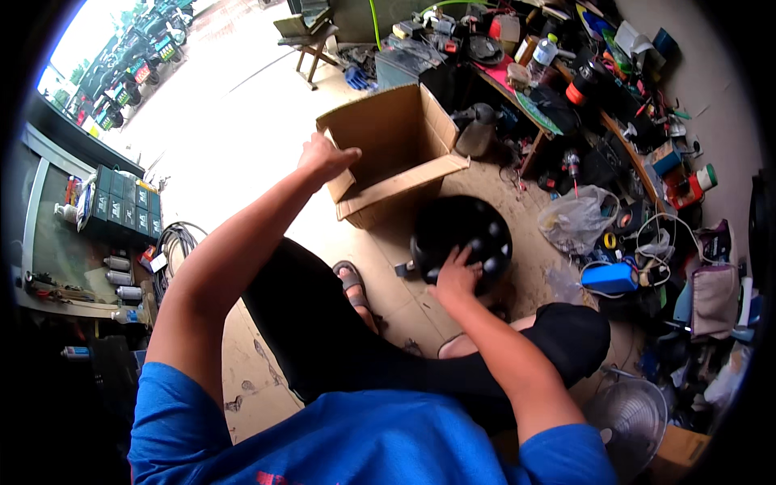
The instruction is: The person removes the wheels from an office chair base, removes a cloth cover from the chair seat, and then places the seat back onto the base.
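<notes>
An opened cardboard box (404, 184) stands on the floor ahead of me, its front flap folded outward. My left hand (327, 158) grips the box's left edge, with the thumb stretched out over the rim. Just in front of the box is a round black object (461, 220) that looks like a low stool seat, with pale spots on its top. My right hand (457, 275) rests on its near side with spread fingers. A small bracket-like part (404, 269) sticks out at its left. What lies deep inside the box is hard to make out.
A grey kettle-like jug (478, 129) stands right of the box. Cluttered benches line the right, with a plastic bag (578, 218), a blue block-shaped pack (609, 278) and a fan (630, 420). Left is a glass-fronted case (48, 218) beside coiled cable (175, 242). A folding chair (307, 36) stands beyond.
</notes>
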A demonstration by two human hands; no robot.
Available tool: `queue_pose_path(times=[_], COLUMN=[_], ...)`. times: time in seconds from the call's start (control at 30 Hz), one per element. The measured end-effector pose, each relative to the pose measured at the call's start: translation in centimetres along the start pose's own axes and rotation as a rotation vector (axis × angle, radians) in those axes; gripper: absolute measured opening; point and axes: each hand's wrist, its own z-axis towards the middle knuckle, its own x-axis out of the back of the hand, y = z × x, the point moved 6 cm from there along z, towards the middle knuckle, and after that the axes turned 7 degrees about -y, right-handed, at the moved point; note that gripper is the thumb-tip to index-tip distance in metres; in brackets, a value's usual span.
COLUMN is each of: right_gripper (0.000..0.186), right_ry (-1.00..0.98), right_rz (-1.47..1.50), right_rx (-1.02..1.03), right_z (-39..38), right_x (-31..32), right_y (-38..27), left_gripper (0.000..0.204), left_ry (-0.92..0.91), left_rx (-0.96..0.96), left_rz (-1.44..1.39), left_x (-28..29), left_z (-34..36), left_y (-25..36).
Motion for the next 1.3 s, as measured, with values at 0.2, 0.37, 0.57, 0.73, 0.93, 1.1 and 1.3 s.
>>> queue_pose_path(times=[0.2,0.37,0.57,0.73,0.93,1.1,1.3], right_gripper=[0.122,0.090,0.097,0.106,0.076,0.037,0.037], right_ry=[-0.086,-0.042,0.071,-0.302,-0.557,-0.616,-0.170], right_rz=[0.095,0.283,0.744,1.808,2.219,2.418,2.343], right_rx=[0.170,0.307,0.258,0.395,0.597,0.726,0.953], right_z=[-3.0,-1.9,-1.1,-0.4,-0.5,-3.7,-8.6], right_x=[1.1,2.6,8.1,9.2,10.9,14.7,20.3], right_y=[-2.6,-2.1,-2.2,-0.9,-3.5,-5.3,-4.3], left_gripper=[0.094,0.068,0.009,0.017,0.043,0.041,0.051], left_ry=[-0.586,-0.468,-0.450,-0.232,-0.340,-0.344,-0.202], left_rx=[0.345,0.388,-0.111,-0.066,-0.387,-0.491,-0.518], left_rz=[0.045,0.303,0.555,-0.863,-1.138,-1.205,-1.437], left_x=[-5.2,-9.0,-6.5,-1.9,3.8,7.3,9.7], left_z=[1.9,3.9,7.2,1.0,-8.0,-10.2,-8.4], left_y=[-3.0,-4.2,-7.9,-3.3,0.3,-1.0,-2.9])
